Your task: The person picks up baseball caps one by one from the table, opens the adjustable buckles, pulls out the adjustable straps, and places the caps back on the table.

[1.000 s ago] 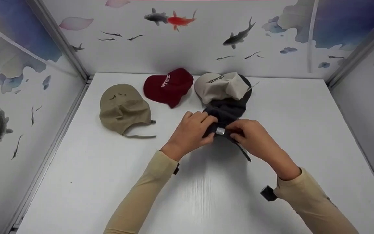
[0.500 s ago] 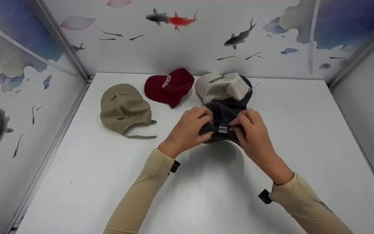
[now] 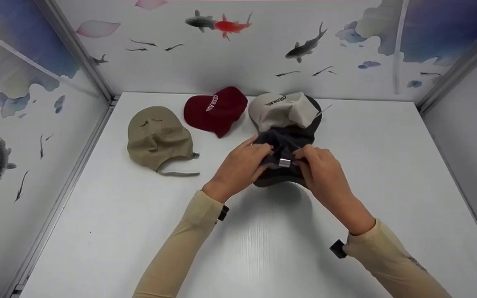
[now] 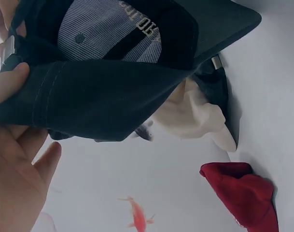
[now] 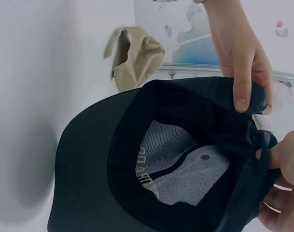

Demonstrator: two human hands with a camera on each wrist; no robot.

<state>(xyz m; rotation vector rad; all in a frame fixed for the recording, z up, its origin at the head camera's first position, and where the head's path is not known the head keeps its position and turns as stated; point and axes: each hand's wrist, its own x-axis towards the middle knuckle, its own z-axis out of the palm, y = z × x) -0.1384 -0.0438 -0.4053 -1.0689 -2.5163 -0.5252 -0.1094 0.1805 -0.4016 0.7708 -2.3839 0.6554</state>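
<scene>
A dark cap (image 3: pixel 282 180) is held between both hands above the table, its visor toward the person in the head view. My left hand (image 3: pixel 240 163) pinches the back band on the left side, thumb against fingers. The right hand (image 3: pixel 325 171) pinches the band on the other side, close to a silver buckle (image 3: pixel 285 162). In the right wrist view the cap's inside (image 5: pixel 185 164) shows pale mesh lining and lettering. The left wrist view shows the left thumb lying on the band (image 4: pixel 98 92). Much of the strap is hidden by the fingers.
Behind the hands lies a cream cap (image 3: pixel 282 109), with dark fabric (image 3: pixel 316 118) and a buckle under or beside it. A red cap (image 3: pixel 215 109) and a khaki cap (image 3: pixel 157 136) with a loose strap lie left on the white table (image 3: pixel 118 231). Printed panels enclose three sides.
The held cap has tilted so its visor shows below the hands. The strap's tail, which hung down at the right, is out of sight. The right hand has shifted slightly toward the buckle.
</scene>
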